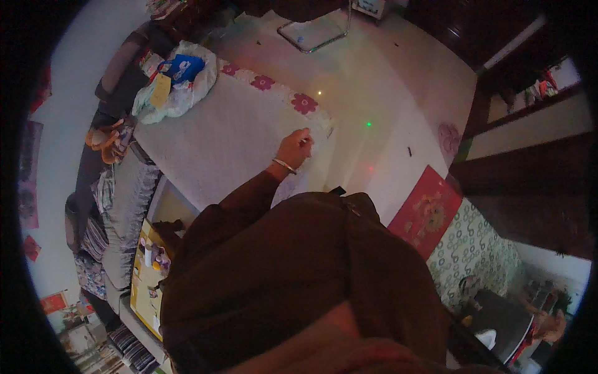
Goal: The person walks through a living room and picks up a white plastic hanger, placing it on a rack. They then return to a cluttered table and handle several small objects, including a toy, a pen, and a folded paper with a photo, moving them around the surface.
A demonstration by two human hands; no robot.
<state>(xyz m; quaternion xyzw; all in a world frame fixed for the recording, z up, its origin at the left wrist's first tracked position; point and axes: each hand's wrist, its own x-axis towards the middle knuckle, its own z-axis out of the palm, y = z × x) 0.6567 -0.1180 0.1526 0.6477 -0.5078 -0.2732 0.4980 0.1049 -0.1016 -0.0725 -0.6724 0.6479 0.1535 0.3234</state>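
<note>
My left hand [295, 148] is held out in front of my body, above the near right edge of a pale cover [210, 135] with a border of dark pink flowers [304, 103]. A light-coloured bracelet [284, 165] circles its wrist. The fingers are curled in, and a small pale spot shows among them; whether they grip anything is unclear. My right hand is out of view. A dark brown garment [289, 262] on my body fills the lower middle. A whitish plastic bag [205, 93] with a blue bag [186, 68] on it lies at the cover's far left corner.
Along the left runs a grey sofa [128, 196] with a plush toy [110, 142]. A yellow table [140, 285] bearing small items stands beside it. A red mat [423, 210], pink slippers [448, 138] and a metal tube frame [308, 50] are on the floor.
</note>
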